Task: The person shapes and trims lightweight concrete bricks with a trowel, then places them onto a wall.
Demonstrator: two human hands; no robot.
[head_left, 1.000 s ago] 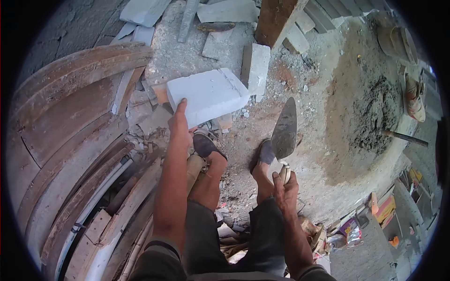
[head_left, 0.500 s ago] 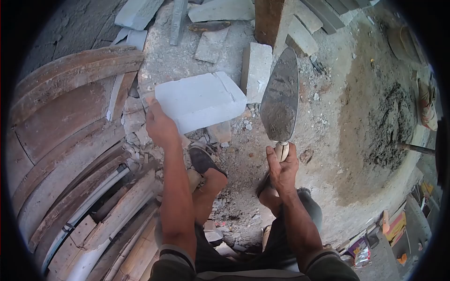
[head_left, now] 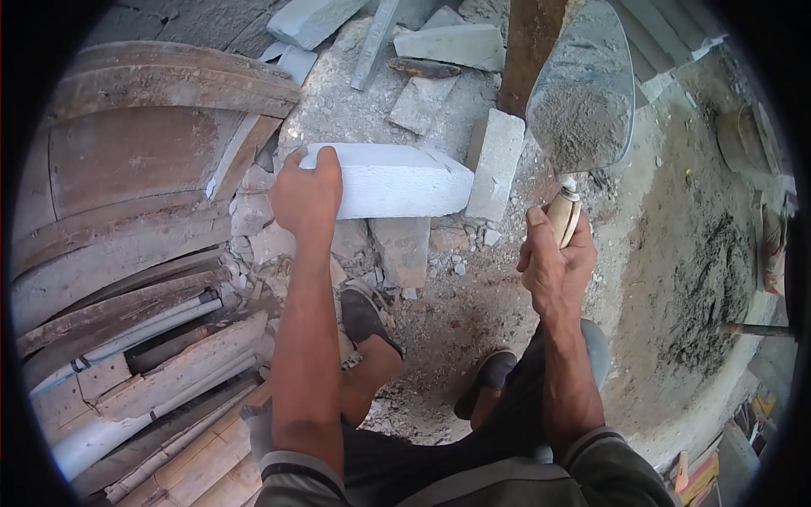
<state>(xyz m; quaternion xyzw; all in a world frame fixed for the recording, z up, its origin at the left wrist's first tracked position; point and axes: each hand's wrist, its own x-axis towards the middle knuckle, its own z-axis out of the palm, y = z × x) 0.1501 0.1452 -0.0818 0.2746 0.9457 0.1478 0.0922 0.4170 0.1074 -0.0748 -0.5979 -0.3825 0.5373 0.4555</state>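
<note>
A white block (head_left: 401, 188) is gripped at its left end by my left hand (head_left: 308, 193), fingers over the top edge. It hangs level above broken pieces of masonry. My right hand (head_left: 556, 253) is closed round the pale handle of a trowel (head_left: 583, 114), whose blade points up and away from me. Grey mortar lies on the blade near the handle. Just right of the white block stands a grey block (head_left: 495, 165).
Curved wooden boards (head_left: 135, 152) and stacked planks and pipes fill the left side. Wet mortar (head_left: 714, 279) is spread on the ground at right, near a bucket (head_left: 748, 139). A brown post (head_left: 532, 55) and loose slabs (head_left: 452, 46) are at the top.
The white block has tilted so that its long side faces me more. The trowel has moved up and right, its blade now looking larger. The whole view has shifted.
</note>
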